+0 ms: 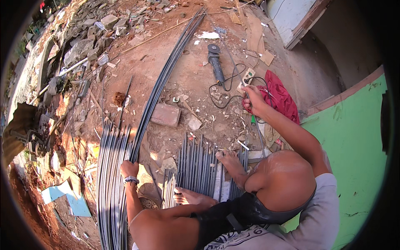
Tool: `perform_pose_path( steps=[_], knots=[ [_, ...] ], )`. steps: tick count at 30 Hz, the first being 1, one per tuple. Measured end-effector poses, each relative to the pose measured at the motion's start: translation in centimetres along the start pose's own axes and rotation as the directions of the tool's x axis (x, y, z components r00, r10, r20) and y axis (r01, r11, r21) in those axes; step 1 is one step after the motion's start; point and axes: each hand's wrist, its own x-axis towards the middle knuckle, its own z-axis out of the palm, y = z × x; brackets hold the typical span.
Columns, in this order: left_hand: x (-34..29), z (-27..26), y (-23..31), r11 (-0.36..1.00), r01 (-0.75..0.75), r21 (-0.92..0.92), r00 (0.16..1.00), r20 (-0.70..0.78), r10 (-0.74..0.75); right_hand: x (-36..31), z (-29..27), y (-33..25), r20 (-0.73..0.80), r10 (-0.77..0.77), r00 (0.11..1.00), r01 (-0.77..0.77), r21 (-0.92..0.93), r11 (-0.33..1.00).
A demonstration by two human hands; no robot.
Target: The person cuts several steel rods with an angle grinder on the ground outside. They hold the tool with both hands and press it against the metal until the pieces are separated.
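My left hand (130, 168) is closed at the near end of a bundle of long steel rods (166, 71), which runs away to the far top of the view. Under and beside that hand lies a dense stack of rods (109, 179). My right hand (254, 100), over to the right, grips a single thin steel rod (236, 66) that slants from the far ground down toward my raised knee. Shorter ribbed rods (192, 160) lie side by side around my bare feet. An angle grinder (216, 68) with a dark disc rests on the dirt left of my right hand.
A black cord loops from the grinder to a socket strip (248, 75) beside a red cloth (284, 100). A flat brick (165, 114) lies mid-ground. Rubble (89, 46) is heaped at the far left. A green wall (350, 154) borders the right side.
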Motion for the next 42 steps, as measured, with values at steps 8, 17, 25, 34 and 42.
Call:
perform_pose_path(
  steps=[8,17,25,34,42],
  knots=[
    [-0.7,0.0,2.3,0.999,-0.032,0.019,0.996,-0.078,0.034,2.5,-15.6,-1.2,-0.382,-0.140,0.913,-0.014,-0.373,0.928],
    [-0.4,0.5,2.2,0.997,-0.066,0.036,0.996,-0.058,0.068,-4.4,-26.7,15.4,-0.509,-0.387,0.769,0.071,-0.534,0.842],
    [-1.0,-0.1,3.8,0.997,0.022,0.070,0.998,-0.057,-0.018,-13.4,-30.3,20.6,-0.585,-0.324,0.744,0.066,-0.418,0.906],
    [-0.2,0.2,1.0,0.985,-0.009,0.171,1.000,-0.004,0.010,-24.6,-33.3,21.5,-0.772,-0.045,0.634,-0.101,-0.140,0.985],
    [-0.2,1.2,2.2,0.973,-0.002,0.232,0.997,-0.071,0.019,-26.5,-35.3,26.8,-0.858,0.069,0.510,-0.115,0.011,0.993]
  ],
)
